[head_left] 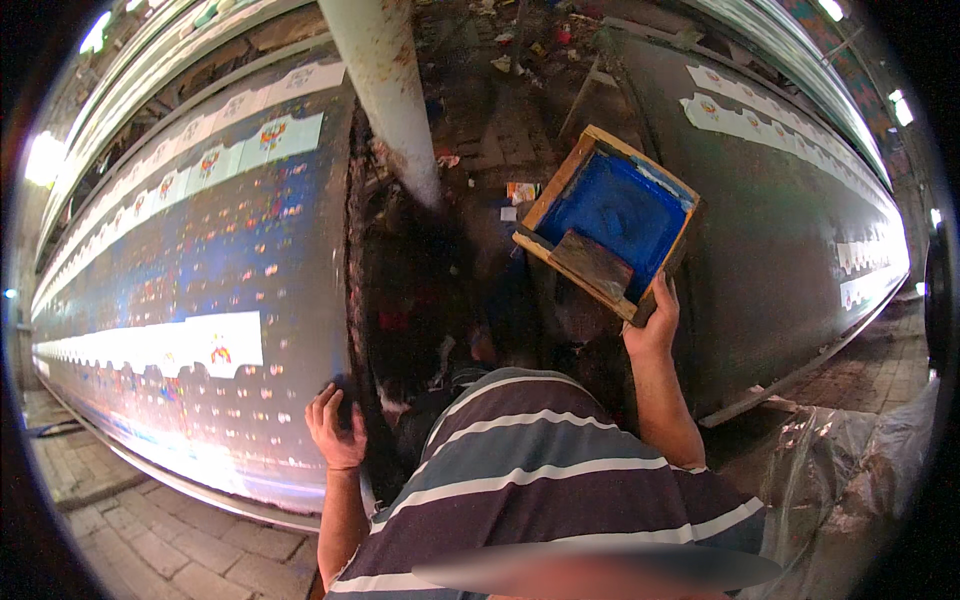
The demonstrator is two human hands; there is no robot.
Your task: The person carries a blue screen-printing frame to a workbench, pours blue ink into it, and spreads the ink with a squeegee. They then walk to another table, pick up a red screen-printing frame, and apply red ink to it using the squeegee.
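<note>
My right hand [654, 322] grips the near right corner of a wooden screen-printing frame [557, 184], holding it tilted over the gap between two long tables. Wet-looking blue ink [622, 203] covers the screen inside it. Against the frame's near left side rests a flat brown squeegee-like block [592, 263]. My left hand [336, 428] is at the near right edge of the left table [305, 400], fingers apart and holding nothing; whether it touches the surface I cannot tell.
White pieces with small coloured prints [235, 343] lie in rows along the left table. Similar rows lie on the right table [760, 270]. A pale pole [385, 90] rises ahead between them. Litter [522, 192] is on the dark floor; plastic sheeting [850, 470] sits at the near right.
</note>
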